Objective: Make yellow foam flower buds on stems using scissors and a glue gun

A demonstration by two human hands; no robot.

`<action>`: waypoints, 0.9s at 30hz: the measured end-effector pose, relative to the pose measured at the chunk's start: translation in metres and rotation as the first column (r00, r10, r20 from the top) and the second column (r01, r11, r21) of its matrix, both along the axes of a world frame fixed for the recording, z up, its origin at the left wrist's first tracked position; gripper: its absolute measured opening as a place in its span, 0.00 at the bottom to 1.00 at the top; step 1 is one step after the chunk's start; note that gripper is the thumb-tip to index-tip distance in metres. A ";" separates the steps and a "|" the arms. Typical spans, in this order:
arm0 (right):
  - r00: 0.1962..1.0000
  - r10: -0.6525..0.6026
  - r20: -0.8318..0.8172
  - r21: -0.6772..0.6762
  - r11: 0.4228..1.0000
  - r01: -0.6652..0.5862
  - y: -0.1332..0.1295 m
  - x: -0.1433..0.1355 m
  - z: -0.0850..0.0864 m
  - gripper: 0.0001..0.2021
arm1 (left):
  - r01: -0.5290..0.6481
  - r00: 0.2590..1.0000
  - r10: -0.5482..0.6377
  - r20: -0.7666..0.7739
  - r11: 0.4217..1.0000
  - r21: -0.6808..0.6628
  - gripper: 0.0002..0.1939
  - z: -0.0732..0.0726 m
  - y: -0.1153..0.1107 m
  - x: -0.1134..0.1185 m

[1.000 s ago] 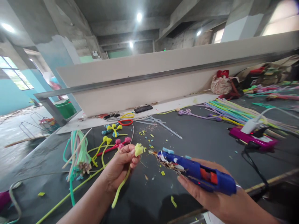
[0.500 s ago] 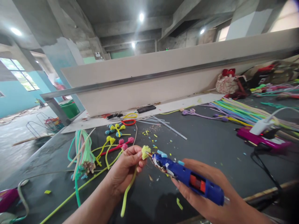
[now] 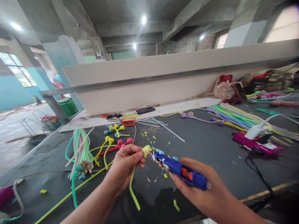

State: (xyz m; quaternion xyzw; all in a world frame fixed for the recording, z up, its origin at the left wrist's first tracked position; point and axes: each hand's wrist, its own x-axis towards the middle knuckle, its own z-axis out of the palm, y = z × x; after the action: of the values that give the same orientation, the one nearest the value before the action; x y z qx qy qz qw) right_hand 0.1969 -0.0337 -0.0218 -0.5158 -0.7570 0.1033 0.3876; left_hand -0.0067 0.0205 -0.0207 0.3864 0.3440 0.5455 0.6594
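Note:
Pinched between the thumb and fingers of my left hand (image 3: 128,163) is a yellow pipe-cleaner flower (image 3: 146,150), its fuzzy stem hanging down below the hand. My right hand (image 3: 198,183) grips a blue hot glue gun (image 3: 179,169) that points left. The gun's nozzle tip is at the yellow flower head, seemingly touching it. Bits of light blue fuzz cling to the top of the gun near the nozzle. Just beyond my left hand lie yellow flower stems (image 3: 108,141) and a red stem with pink balls (image 3: 116,147).
A bundle of green and pink pipe cleaners (image 3: 80,149) lies at left. Clear glue sticks (image 3: 171,132) and a phone (image 3: 145,110) lie farther back. At right are a purple power strip (image 3: 259,144) with a white plug and long coloured pipe cleaners (image 3: 233,115). Yellow scraps dot the table (image 3: 198,140).
The yellow stem's lower end has swung to the right. The glue gun has tilted slightly, its rear end now higher and farther left, while the nozzle stays at the flower.

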 end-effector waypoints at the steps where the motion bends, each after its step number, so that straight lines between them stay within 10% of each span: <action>1: 0.999 -0.018 -0.027 -0.008 1.000 0.018 0.001 0.001 -0.001 0.02 | 0.004 1.000 -0.003 0.009 1.000 -0.012 0.09 0.000 0.000 -0.001; 8: 0.765 -0.072 -0.640 -0.240 0.965 -0.110 0.019 0.005 0.001 0.09 | 0.191 0.972 -0.164 0.167 0.968 -0.161 0.09 0.004 -0.003 -0.002; 15: 0.595 0.039 -0.803 -0.239 0.894 -0.380 0.020 -0.019 -0.004 0.12 | 0.441 0.883 -0.378 0.278 0.872 -0.214 0.09 0.001 -0.013 0.001; 22: 0.652 0.149 -0.743 -0.204 0.878 -0.433 0.014 -0.034 -0.003 0.08 | 0.515 0.830 -0.454 0.324 0.847 -0.133 0.06 -0.003 -0.015 0.002; 27: 0.868 0.123 -0.482 -0.123 0.971 -0.206 0.014 -0.032 0.007 0.10 | 0.540 0.816 -0.485 0.314 0.835 -0.112 0.06 -0.002 -0.017 0.003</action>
State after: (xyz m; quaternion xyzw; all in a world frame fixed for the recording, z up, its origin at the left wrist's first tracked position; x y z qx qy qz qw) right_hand 0.1647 -0.0197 -0.0146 -0.4399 -0.6698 0.3223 0.5039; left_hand -0.0036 0.0040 -0.0224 0.3194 0.1842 0.3582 0.8577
